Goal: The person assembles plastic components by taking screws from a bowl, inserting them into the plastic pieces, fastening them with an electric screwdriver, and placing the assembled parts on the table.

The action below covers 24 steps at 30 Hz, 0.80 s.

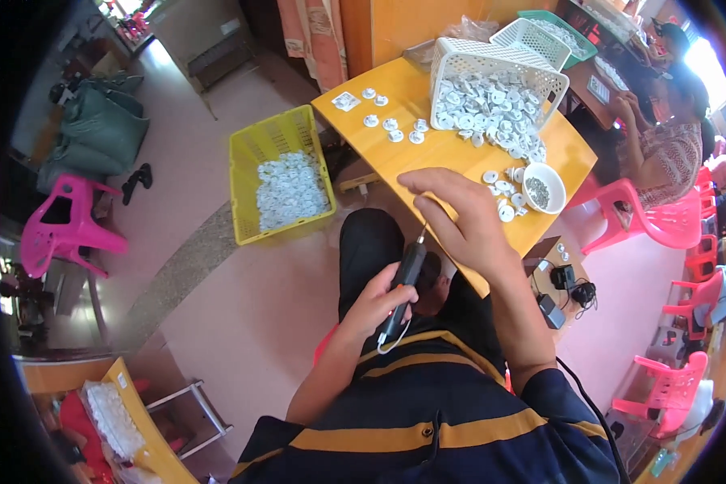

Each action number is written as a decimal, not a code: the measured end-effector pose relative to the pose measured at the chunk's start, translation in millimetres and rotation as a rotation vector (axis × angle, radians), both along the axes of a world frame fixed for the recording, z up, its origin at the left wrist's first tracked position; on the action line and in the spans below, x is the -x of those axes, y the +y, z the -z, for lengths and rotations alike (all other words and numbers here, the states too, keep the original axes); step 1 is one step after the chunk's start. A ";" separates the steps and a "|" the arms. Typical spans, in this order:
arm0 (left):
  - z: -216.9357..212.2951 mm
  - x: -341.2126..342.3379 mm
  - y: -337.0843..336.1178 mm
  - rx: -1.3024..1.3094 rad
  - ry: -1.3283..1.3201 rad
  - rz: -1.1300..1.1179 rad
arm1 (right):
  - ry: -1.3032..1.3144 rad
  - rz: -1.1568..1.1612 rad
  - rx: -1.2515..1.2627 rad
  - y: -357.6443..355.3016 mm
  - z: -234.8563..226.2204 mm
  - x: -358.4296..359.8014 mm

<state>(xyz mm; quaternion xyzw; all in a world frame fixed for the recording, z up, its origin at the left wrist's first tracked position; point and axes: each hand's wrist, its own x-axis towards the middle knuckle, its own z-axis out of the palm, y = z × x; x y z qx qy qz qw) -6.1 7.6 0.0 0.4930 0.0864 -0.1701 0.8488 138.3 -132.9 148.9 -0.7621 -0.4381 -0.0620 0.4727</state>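
Observation:
My left hand (379, 302) is wrapped round a black electric screwdriver (412, 262) with a white cord at its lower end, held over my lap with its bit pointing up. My right hand (464, 222) is above the near edge of the yellow wooden table (363, 137), fingers stretched out and the thumb apart, close to the bit. I see nothing clearly held in it. Just beyond it lie several round white plastic parts (506, 213) and a white bowl (555, 206) of small metal pieces. A white basket (442, 81) lies tipped, spilling more white parts onto the table.
A yellow crate (244, 194) of white parts stands on the floor at the left of the table. Several white parts (390, 125) sit at the table's far left. A box with black adapters (563, 278) is at the right. Another person (661, 161) sits beyond a pink chair (661, 218).

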 end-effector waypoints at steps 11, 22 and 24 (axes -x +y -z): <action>13.4 -14.5 -21.5 -0.063 -0.054 0.165 | -0.339 -0.281 -0.062 -96.8 -152.7 190.2; 10.6 17.9 19.6 -0.115 0.011 0.010 | -0.315 -0.158 0.003 -47.8 -114.5 172.1; 7.0 -4.3 -13.1 -0.110 0.046 0.061 | -0.344 -0.174 -0.021 -148.8 -109.7 214.6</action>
